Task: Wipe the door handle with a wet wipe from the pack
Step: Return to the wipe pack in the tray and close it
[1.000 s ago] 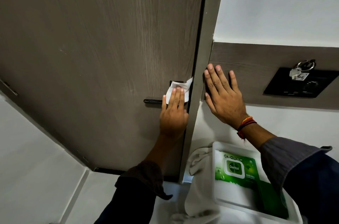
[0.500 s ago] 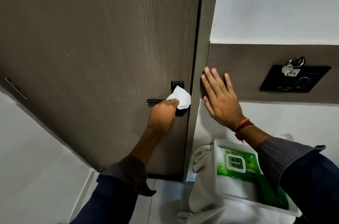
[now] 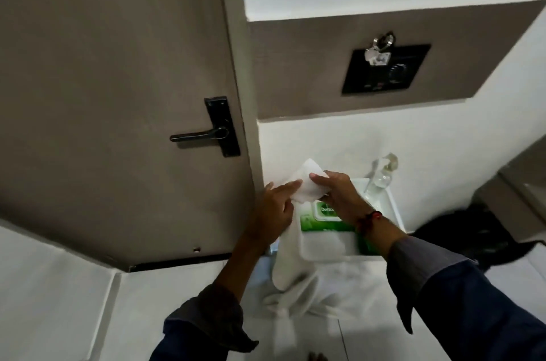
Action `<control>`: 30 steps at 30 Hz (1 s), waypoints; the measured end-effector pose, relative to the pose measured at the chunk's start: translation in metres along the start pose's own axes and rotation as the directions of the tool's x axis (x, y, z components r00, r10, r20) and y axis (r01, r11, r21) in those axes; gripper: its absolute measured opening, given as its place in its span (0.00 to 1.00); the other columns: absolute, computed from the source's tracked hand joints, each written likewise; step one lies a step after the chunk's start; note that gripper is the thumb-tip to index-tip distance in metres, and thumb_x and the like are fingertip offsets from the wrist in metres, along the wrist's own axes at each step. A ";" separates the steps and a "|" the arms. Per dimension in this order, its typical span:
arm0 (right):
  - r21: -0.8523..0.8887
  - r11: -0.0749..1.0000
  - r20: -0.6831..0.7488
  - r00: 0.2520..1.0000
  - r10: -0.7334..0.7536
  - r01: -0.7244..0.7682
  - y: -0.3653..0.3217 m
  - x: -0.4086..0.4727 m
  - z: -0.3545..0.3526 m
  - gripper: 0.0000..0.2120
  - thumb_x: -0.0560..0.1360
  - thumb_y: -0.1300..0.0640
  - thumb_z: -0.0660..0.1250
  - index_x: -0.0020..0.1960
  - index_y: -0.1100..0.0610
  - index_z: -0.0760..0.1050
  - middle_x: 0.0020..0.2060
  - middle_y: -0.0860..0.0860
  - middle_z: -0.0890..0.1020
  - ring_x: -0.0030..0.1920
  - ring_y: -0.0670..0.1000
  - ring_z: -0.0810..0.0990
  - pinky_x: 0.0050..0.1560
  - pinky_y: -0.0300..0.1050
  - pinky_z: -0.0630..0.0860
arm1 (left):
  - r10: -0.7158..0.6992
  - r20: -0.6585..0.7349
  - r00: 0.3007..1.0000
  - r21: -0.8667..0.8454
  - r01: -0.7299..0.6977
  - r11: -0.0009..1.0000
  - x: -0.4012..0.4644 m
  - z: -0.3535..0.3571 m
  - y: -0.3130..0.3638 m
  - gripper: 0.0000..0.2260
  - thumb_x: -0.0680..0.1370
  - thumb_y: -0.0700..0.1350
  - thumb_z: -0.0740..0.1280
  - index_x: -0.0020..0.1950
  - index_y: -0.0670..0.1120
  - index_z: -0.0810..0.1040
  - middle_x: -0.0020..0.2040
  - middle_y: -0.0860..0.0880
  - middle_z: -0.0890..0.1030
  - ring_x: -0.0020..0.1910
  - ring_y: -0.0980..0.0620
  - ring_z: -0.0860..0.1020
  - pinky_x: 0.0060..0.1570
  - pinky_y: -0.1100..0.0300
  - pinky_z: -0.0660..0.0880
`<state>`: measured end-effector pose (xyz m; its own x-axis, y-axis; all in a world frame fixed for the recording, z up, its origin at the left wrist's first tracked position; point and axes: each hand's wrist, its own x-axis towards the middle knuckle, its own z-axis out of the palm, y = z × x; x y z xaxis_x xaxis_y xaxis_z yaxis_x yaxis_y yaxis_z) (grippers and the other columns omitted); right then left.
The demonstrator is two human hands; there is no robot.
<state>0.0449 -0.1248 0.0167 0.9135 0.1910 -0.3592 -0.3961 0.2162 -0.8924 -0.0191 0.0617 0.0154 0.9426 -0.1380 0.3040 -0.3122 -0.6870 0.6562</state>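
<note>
The black lever door handle [image 3: 201, 135] on its black plate sits bare on the grey-brown door [image 3: 112, 71], nothing touching it. Lower right of it, both hands hold a white wet wipe [image 3: 307, 183] between them above the tray. My left hand [image 3: 273, 210] pinches the wipe's left edge and my right hand [image 3: 336, 198] grips its right side. The green Dettol wipe pack [image 3: 323, 217] lies in a white tray [image 3: 393, 204], partly hidden by my right hand.
A white cloth [image 3: 291, 266] hangs over the tray's left edge to the floor. A clear bottle [image 3: 381, 174] stands at the tray's back. A black wall panel [image 3: 384, 71] with keys [image 3: 379, 48] is on the right. Something dark [image 3: 472, 236] lies on the floor at right.
My left hand left the door handle with the wipe and dropped down to the right. My right hand came off the wall and took hold of the wipe too. The view tilted down.
</note>
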 end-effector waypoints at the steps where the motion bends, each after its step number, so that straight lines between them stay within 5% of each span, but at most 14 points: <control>1: 0.053 0.999 -0.015 1.000 0.012 -0.011 0.003 -0.004 -0.013 0.17 0.80 0.61 0.69 0.63 0.73 0.77 0.54 0.64 0.84 0.55 0.63 0.82 0.49 0.51 0.81 | -0.117 0.018 0.993 -0.159 0.119 0.980 0.001 0.011 0.001 0.21 0.78 0.33 0.67 0.72 0.41 0.75 0.68 0.43 0.80 0.65 0.48 0.78 0.72 0.59 0.66; 2: 0.112 0.994 -0.017 1.000 0.023 -0.021 0.006 -0.009 -0.026 0.19 0.80 0.61 0.68 0.65 0.73 0.76 0.55 0.64 0.83 0.55 0.63 0.82 0.49 0.51 0.81 | -0.268 0.067 0.961 -0.367 0.274 0.889 0.003 0.021 0.005 0.23 0.78 0.35 0.68 0.73 0.41 0.74 0.68 0.44 0.80 0.64 0.50 0.79 0.69 0.57 0.71; 4: 0.195 0.980 -0.004 0.999 0.042 -0.041 0.012 -0.019 -0.047 0.20 0.80 0.62 0.68 0.68 0.72 0.74 0.58 0.65 0.82 0.56 0.63 0.83 0.53 0.54 0.83 | -0.506 0.310 0.805 -0.711 0.550 0.439 0.009 0.035 0.017 0.22 0.78 0.43 0.69 0.72 0.46 0.74 0.60 0.50 0.84 0.56 0.54 0.82 0.55 0.55 0.79; 5: 0.212 0.976 -0.011 0.999 0.046 -0.043 0.015 -0.023 -0.057 0.21 0.80 0.62 0.68 0.69 0.72 0.74 0.60 0.65 0.82 0.58 0.63 0.83 0.58 0.57 0.82 | -0.520 0.429 0.738 -0.753 0.611 0.246 0.015 0.043 0.022 0.20 0.77 0.49 0.70 0.69 0.48 0.77 0.56 0.51 0.86 0.53 0.53 0.83 0.48 0.55 0.79; 6: 0.223 0.974 -0.022 0.999 0.046 -0.040 0.019 -0.027 -0.065 0.21 0.81 0.62 0.68 0.70 0.71 0.74 0.61 0.66 0.82 0.59 0.64 0.82 0.62 0.60 0.80 | -0.493 0.508 0.706 -0.737 0.653 0.176 0.020 0.050 0.029 0.18 0.76 0.54 0.71 0.65 0.49 0.80 0.54 0.50 0.86 0.52 0.50 0.84 0.44 0.55 0.79; 7: 0.239 0.970 -0.029 0.999 0.043 -0.035 0.022 -0.031 -0.073 0.20 0.81 0.62 0.68 0.70 0.70 0.74 0.62 0.65 0.82 0.60 0.64 0.82 0.64 0.61 0.79 | -0.460 0.561 0.689 -0.706 0.688 0.170 0.023 0.056 0.038 0.18 0.74 0.56 0.73 0.61 0.50 0.82 0.53 0.49 0.87 0.52 0.49 0.84 0.42 0.55 0.80; 10: 0.291 0.956 -0.035 0.999 0.041 -0.029 0.029 -0.039 -0.094 0.18 0.81 0.62 0.67 0.69 0.67 0.76 0.62 0.64 0.83 0.58 0.62 0.85 0.56 0.56 0.85 | -0.404 0.585 0.703 -0.597 0.710 0.373 0.030 0.072 0.052 0.12 0.73 0.51 0.76 0.55 0.52 0.85 0.50 0.51 0.87 0.49 0.53 0.85 0.41 0.60 0.81; 14: 0.203 0.978 -0.022 0.998 0.056 -0.051 0.028 -0.045 -0.120 0.18 0.82 0.62 0.66 0.70 0.69 0.75 0.59 0.63 0.84 0.57 0.61 0.83 0.53 0.52 0.85 | -0.317 0.627 0.712 -0.531 0.688 0.495 0.052 0.074 0.060 0.15 0.77 0.39 0.73 0.63 0.42 0.78 0.49 0.51 0.83 0.45 0.60 0.83 0.42 0.70 0.77; 17: 0.104 0.992 0.010 0.998 0.065 -0.066 0.021 -0.046 -0.130 0.18 0.82 0.60 0.67 0.70 0.65 0.77 0.56 0.59 0.86 0.55 0.56 0.85 0.53 0.50 0.85 | -0.253 0.689 0.679 -0.457 0.678 0.575 0.068 0.072 0.071 0.15 0.78 0.37 0.71 0.63 0.38 0.78 0.52 0.44 0.81 0.52 0.49 0.79 0.54 0.57 0.74; 21: 0.083 0.995 -0.012 0.998 0.057 -0.056 0.013 -0.045 -0.133 0.20 0.83 0.56 0.67 0.72 0.64 0.74 0.65 0.64 0.82 0.60 0.59 0.83 0.62 0.60 0.82 | -0.289 0.651 0.702 -0.477 0.674 0.564 0.076 0.074 0.077 0.14 0.76 0.35 0.72 0.61 0.33 0.78 0.51 0.40 0.80 0.51 0.45 0.79 0.53 0.50 0.75; 23: 0.115 0.992 -0.065 0.996 0.055 -0.047 0.014 -0.047 -0.131 0.22 0.82 0.54 0.68 0.74 0.61 0.70 0.66 0.64 0.80 0.60 0.59 0.83 0.57 0.60 0.84 | -0.367 0.589 0.720 -0.517 0.684 0.514 0.075 0.078 0.075 0.13 0.76 0.34 0.73 0.59 0.35 0.78 0.48 0.41 0.81 0.48 0.44 0.79 0.49 0.50 0.76; 27: 0.113 0.993 -0.094 0.995 -0.017 0.028 0.030 -0.048 -0.129 0.30 0.78 0.65 0.72 0.74 0.49 0.65 0.49 0.54 0.85 0.51 0.54 0.86 0.46 0.55 0.86 | -0.501 0.416 0.759 -0.586 0.645 0.491 0.067 0.087 0.069 0.13 0.76 0.33 0.73 0.57 0.42 0.74 0.43 0.40 0.78 0.42 0.45 0.76 0.41 0.51 0.75; 30: -0.004 0.997 -0.084 0.993 -0.080 0.080 0.036 -0.047 -0.127 0.28 0.76 0.70 0.72 0.71 0.53 0.68 0.40 0.55 0.84 0.44 0.51 0.86 0.42 0.50 0.85 | -0.471 0.399 0.786 -0.598 0.613 0.516 0.058 0.091 0.060 0.12 0.77 0.32 0.70 0.59 0.39 0.75 0.43 0.38 0.78 0.40 0.46 0.77 0.36 0.56 0.77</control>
<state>0.0000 -0.2474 -0.0329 0.9467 0.0921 -0.3086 -0.3217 0.2273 -0.9192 0.0275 -0.0523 0.0096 0.9356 -0.0696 -0.3461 0.3461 -0.0123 0.9381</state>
